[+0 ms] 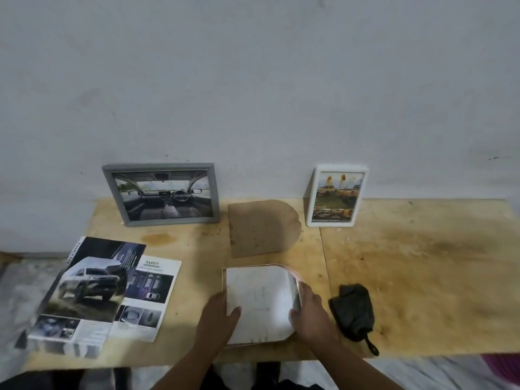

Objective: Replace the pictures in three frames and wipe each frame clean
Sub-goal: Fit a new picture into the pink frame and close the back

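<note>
On the near middle of the plywood table [422, 263] lies an arch-topped pink frame [298, 280], face down, with a white sheet [259, 299] laid over its back so that only a thin pink rim shows along the far and right edges. The left hand [216, 316] rests at the left edge of the sheet, its thumb lying flat on the paper and the fingers out of sight, so whether it grips the edge cannot be told. The right hand [308, 311] is at the rounded right end, fingers curled round the frame's rim and thumb pressing on the sheet. Just beyond the frame, apart from it, lies a brown backing board [261, 229] of the same arched shape. Against the wall [253, 80] at the far left stands a grey frame [161, 194] holding a car-interior picture; at the far right a white frame [336, 195] stands upright with a yellowish picture. Near left lie two overlapping car brochure pages [95, 294], one overhanging the table edge. Just right of the right hand sits a crumpled black cloth [353, 312].
</note>
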The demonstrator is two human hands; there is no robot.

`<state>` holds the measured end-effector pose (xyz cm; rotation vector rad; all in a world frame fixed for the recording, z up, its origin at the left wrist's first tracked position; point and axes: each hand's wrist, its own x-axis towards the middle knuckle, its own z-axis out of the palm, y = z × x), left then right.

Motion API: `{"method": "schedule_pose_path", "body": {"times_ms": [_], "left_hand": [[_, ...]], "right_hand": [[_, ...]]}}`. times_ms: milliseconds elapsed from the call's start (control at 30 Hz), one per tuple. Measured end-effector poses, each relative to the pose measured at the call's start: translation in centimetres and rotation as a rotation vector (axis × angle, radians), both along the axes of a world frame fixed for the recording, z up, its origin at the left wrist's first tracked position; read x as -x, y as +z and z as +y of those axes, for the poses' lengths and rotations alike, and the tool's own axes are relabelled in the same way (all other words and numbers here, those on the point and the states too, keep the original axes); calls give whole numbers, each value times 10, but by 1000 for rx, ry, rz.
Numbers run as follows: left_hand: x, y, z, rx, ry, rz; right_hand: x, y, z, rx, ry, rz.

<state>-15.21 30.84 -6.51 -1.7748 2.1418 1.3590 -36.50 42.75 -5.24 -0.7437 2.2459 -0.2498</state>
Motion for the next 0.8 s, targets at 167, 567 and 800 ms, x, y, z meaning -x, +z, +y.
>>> {"method": "schedule_pose_path", "body": {"times_ms": [167, 567, 800], "left_hand": [[-6, -12, 6, 129, -174, -198], [-13, -23, 8, 201, -303, -235], [-13, -34, 10, 232, -408, -278]], "right_hand": [[7, -2, 3, -21, 229, 177], [42, -5, -46, 125, 314, 149], [107, -10, -145, 106, -271, -115]]}}
